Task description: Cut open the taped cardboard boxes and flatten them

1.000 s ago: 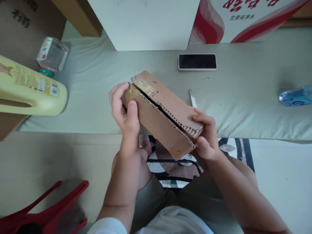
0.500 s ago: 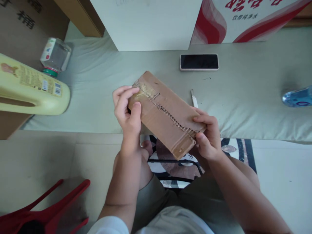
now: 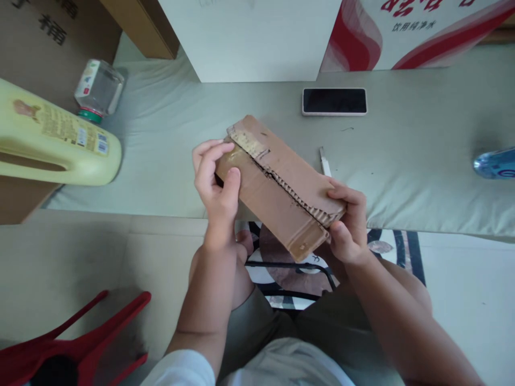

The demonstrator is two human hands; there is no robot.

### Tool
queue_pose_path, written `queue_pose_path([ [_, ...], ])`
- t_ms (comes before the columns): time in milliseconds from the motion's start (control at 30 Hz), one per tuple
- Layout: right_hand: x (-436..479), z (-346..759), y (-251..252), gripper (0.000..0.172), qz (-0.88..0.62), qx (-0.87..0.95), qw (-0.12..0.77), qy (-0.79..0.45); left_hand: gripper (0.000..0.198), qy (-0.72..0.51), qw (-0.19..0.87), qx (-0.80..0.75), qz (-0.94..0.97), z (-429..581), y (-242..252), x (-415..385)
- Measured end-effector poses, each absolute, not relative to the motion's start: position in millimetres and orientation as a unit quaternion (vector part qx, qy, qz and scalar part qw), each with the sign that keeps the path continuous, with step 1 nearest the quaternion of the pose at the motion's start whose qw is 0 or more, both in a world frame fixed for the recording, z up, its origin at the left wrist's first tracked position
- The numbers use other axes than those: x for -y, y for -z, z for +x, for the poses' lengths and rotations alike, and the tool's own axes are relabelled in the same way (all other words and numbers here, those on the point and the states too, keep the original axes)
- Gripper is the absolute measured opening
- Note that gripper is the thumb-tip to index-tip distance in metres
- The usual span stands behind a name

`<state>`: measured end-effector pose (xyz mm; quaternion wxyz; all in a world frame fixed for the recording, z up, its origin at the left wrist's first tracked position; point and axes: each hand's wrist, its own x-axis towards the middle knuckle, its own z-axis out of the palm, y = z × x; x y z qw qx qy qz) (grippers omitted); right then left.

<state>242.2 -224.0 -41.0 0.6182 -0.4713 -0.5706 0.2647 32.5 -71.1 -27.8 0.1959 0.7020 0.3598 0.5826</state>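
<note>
Both my hands hold a flat brown cardboard box [image 3: 281, 185] at a slant above the near edge of a grey-green cloth surface [image 3: 161, 155]. My left hand [image 3: 215, 182] grips its upper left end, thumb on the near flap and fingers curled over the corner. My right hand [image 3: 348, 225] pinches the lower right end. The two top flaps meet along a ragged seam with torn tape, and a narrow gap shows between them. A small white pen-like tool [image 3: 325, 162] lies on the cloth just behind the box.
A phone [image 3: 334, 101] lies face up further back. A large yellow jug [image 3: 56, 142] and a clear jar [image 3: 97, 91] lie at left, a blue bottle [image 3: 494, 163] at the right edge. White and red-printed boxes stand behind. A red stool [image 3: 76, 343] is at lower left.
The box flaps were apart a second ago, pressed shut half a second ago, and now show a narrow gap again. Both hands kept their grip.
</note>
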Motion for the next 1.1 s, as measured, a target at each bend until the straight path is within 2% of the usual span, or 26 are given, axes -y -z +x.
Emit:
queue_pose_path([
  [533, 225.3, 242.5, 36.3, 0.039, -0.472, 0.561, 0.617, -0.284, 0.039, -0.601, 0.231, -0.355, 0.677, 33.3, 28.4, 70.8],
  [1100, 227.3, 238.7, 33.2, 0.034, -0.485, 0.535, 0.623, -0.300, 0.044, -0.547, 0.209, -0.370, 0.721, 30.9, 26.8, 70.2],
])
